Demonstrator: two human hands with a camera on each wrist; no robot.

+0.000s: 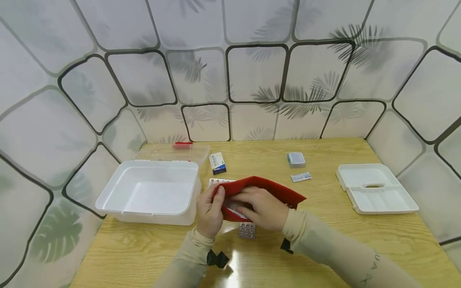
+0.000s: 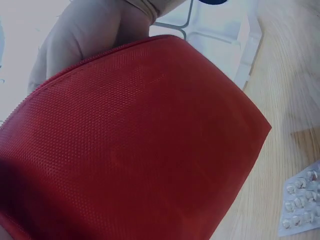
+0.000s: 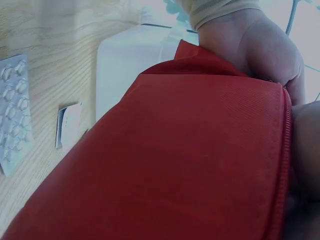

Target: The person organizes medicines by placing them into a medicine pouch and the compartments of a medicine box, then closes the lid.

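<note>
My left hand (image 1: 209, 212) grips the near-left edge of a red zip pouch (image 1: 266, 184), its thumb lying over the rim. The pouch is held above the table with its mouth spread. At that mouth is my right hand (image 1: 265, 207), its fingertips hidden inside; a whitish surface (image 1: 235, 209) shows beside them, and I cannot tell if they hold anything. In the right wrist view the zipper (image 3: 284, 165) runs along the pouch's edge. Below the pouch lies a blister pack (image 1: 247, 231); another blister pack (image 1: 216, 181) is partly covered by it.
To the left stands a white plastic box (image 1: 192, 200), its clear lid (image 1: 158, 151) folded back. A blue-and-white medicine box (image 1: 217, 163) stands near it. Toward the right are a small box (image 1: 296, 159), a flat packet (image 1: 301, 177) and a white tray with a handle (image 1: 381, 204).
</note>
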